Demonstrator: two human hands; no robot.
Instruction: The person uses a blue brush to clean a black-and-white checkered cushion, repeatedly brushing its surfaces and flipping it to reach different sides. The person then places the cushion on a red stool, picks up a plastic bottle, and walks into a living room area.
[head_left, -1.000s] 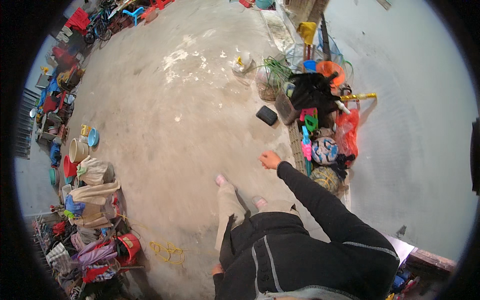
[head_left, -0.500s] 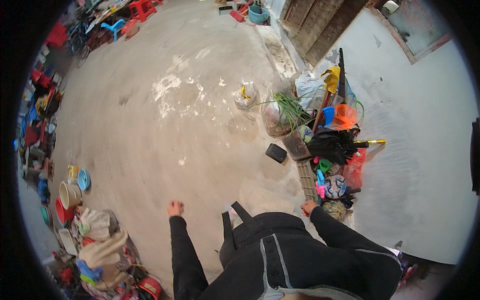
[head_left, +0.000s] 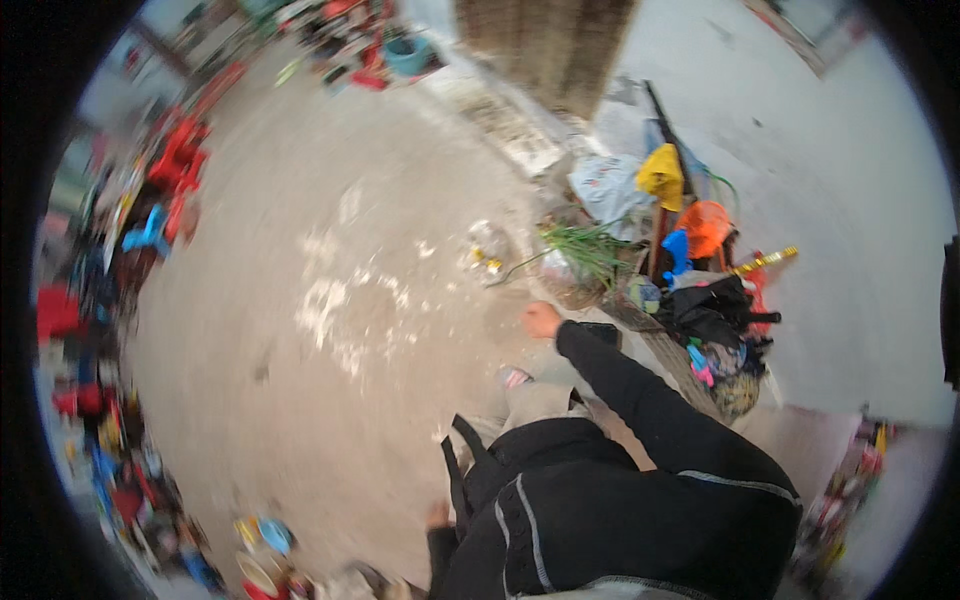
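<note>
My right hand [head_left: 542, 320] reaches forward in its black sleeve over the bare floor, its fingers blurred and holding nothing that I can make out. Just right of its wrist, partly behind the sleeve, a black box-like object [head_left: 604, 334] lies on the floor. Beyond the hand sit a clear plastic bag with yellow bits [head_left: 488, 248] and a bunch of long green stalks [head_left: 590, 250] on a bag. Low beside my body is my left hand [head_left: 438, 514], small and smeared, its fingers not readable. One shoe [head_left: 514, 376] shows ahead of my trousers.
Against the right wall leans a pile with a yellow cloth [head_left: 661, 176], an orange plastic basket [head_left: 704, 228] and a black umbrella [head_left: 712, 305]. A blue bucket [head_left: 407, 56] stands near the wooden door [head_left: 545, 50]. Red stools [head_left: 180, 150] and clutter line the left side.
The view has turned and moved forward, bringing the right-hand pile and bucket nearer. My right hand has swung forward; my left has dropped back beside my body.
</note>
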